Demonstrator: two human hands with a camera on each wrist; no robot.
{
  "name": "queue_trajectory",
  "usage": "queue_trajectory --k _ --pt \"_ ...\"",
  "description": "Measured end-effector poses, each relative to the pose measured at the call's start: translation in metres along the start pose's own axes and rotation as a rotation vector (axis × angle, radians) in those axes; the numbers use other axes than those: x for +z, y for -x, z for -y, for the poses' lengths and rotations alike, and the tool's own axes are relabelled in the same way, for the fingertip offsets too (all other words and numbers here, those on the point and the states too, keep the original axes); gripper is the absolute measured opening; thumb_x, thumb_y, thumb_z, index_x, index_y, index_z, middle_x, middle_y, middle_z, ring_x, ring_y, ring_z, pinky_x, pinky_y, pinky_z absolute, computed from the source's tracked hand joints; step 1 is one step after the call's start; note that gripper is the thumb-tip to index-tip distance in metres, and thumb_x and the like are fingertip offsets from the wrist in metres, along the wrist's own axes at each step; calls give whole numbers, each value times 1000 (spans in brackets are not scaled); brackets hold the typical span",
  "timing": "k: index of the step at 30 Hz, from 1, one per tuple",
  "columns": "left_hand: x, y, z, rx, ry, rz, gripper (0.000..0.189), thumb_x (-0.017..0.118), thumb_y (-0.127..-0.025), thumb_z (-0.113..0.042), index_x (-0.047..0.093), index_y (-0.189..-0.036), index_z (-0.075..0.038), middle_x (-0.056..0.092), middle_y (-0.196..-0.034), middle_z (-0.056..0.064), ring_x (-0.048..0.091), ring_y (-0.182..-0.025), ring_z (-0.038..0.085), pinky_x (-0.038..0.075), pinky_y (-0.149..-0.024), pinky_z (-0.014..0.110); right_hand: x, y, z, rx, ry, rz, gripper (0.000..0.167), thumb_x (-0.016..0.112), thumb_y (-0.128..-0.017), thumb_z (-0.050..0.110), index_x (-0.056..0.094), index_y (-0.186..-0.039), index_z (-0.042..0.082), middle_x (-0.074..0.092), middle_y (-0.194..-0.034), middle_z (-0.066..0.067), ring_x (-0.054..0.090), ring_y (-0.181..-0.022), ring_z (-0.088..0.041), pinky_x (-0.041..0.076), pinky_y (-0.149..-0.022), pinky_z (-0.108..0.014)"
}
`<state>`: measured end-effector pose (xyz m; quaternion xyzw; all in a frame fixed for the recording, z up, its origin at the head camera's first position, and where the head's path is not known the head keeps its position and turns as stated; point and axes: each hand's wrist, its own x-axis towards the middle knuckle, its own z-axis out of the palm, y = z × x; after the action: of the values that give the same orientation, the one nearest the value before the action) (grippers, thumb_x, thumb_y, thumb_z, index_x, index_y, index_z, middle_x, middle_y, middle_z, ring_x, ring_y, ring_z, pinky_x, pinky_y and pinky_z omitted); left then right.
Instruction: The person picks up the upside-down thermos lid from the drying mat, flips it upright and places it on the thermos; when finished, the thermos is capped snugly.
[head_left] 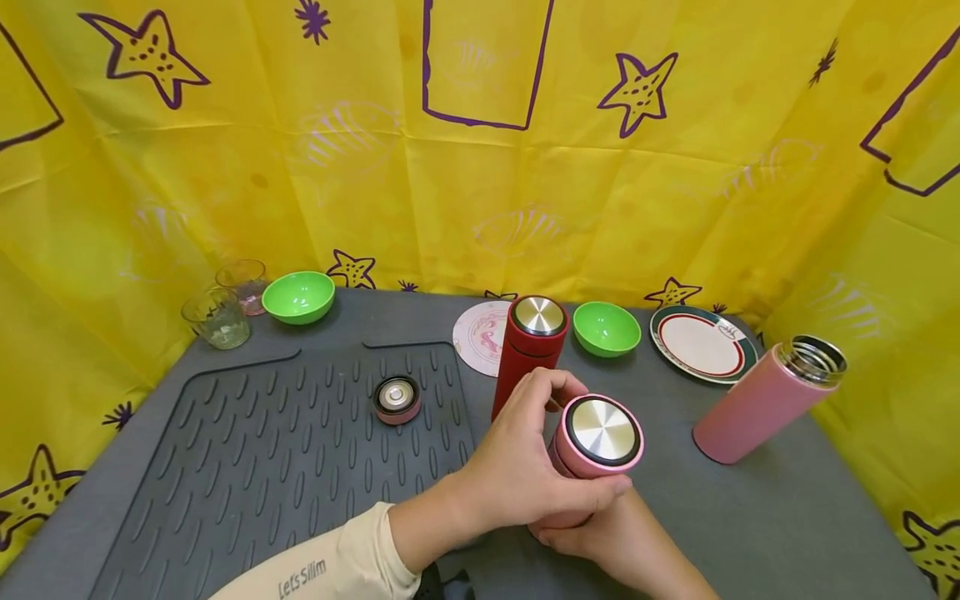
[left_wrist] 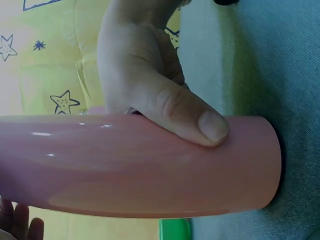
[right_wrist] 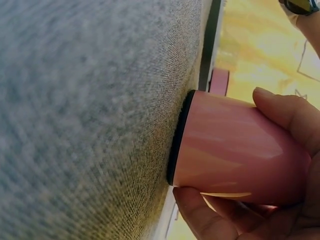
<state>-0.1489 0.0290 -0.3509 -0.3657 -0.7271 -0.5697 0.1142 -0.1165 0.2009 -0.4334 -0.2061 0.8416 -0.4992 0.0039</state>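
A pink thermos (head_left: 573,492) with a steel-topped lid (head_left: 602,431) stands in front of me, base on the table. My left hand (head_left: 517,458) grips it around the lid, thumb on the near side and fingers curled over the far side. Lower down, my right hand (head_left: 611,533) holds the body, partly hidden behind the left in the head view. The left wrist view shows the right thumb (left_wrist: 187,112) lying along the pink wall near the base. Just behind stands a red thermos (head_left: 517,358) with its lid on, close to my left fingers.
To the right, an open pink thermos (head_left: 757,412) appears tilted. A loose lid (head_left: 396,400) lies upside down on the dark drying mat (head_left: 300,467). Farther back are green bowls (head_left: 298,298), glasses (head_left: 219,321), a rimmed plate (head_left: 705,343) and a pink-patterned disc (head_left: 480,333).
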Motion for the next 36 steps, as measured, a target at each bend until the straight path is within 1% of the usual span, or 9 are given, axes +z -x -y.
queue_trajectory --k 4,6,9,14,18,23,27,32,36 --pt "-4 -2 4 102 -10 30 63 81 -71 -24 52 -127 -16 56 -119 -8 48 -109 7 45 -88 26 0 0 -2 4 -11 -3 56 92 -66 18 61 -112 20 66 -101 10 62 -90 -12 51 -82 -29" --pt "-6 -2 5 118 4 65 65 77 -73 -24 51 -133 -16 57 -123 -8 48 -113 7 45 -91 27 0 0 -2 4 -11 -5 59 92 -66 18 59 -115 20 66 -103 10 62 -92 -12 50 -84 -29" --pt "-7 -2 3 72 45 99 72 78 -73 -25 44 -137 -19 52 -128 -7 46 -116 8 43 -95 28 -1 -1 0 2 -11 -7 59 92 -66 17 59 -115 19 66 -103 10 62 -90 -13 50 -82 -29" --pt "-3 -1 -2 -68 77 53 78 91 -65 -31 39 -122 -18 45 -117 -6 47 -111 7 44 -92 27 0 0 3 53 10 -1 50 91 -68 22 62 -108 21 66 -98 11 62 -86 -10 51 -78 -28" --pt "-5 -3 0 -10 31 37 65 88 -67 -27 50 -118 -17 54 -112 -9 48 -107 7 47 -86 26 -1 0 4 73 -13 10 52 91 -68 21 61 -111 19 66 -100 10 62 -89 -12 50 -82 -29" --pt "-12 -6 6 95 61 116 62 80 -71 -20 57 -129 -15 61 -117 -9 48 -109 9 47 -89 27 -2 1 5 141 -51 16 52 92 -66 21 62 -109 16 68 -97 8 63 -88 -13 50 -82 -28" --pt "-13 -4 5 53 82 157 73 82 -72 -23 46 -136 -18 54 -125 -7 46 -114 9 45 -94 29 -2 1 5 135 -54 21 52 91 -67 19 62 -110 15 67 -98 7 63 -88 -13 51 -81 -28" --pt "-5 -2 -2 -64 56 88 82 93 -63 -32 38 -122 -19 45 -118 -7 45 -113 6 44 -92 26 -1 1 5 88 -34 27 47 90 -71 21 62 -108 17 65 -97 9 61 -85 -11 51 -75 -28" --pt "-2 -3 -2 -39 21 14 71 93 -63 -31 46 -115 -17 50 -109 -8 49 -107 5 46 -88 25 -1 1 4 52 -24 19 49 90 -70 22 61 -110 21 65 -100 10 62 -88 -12 51 -79 -28"
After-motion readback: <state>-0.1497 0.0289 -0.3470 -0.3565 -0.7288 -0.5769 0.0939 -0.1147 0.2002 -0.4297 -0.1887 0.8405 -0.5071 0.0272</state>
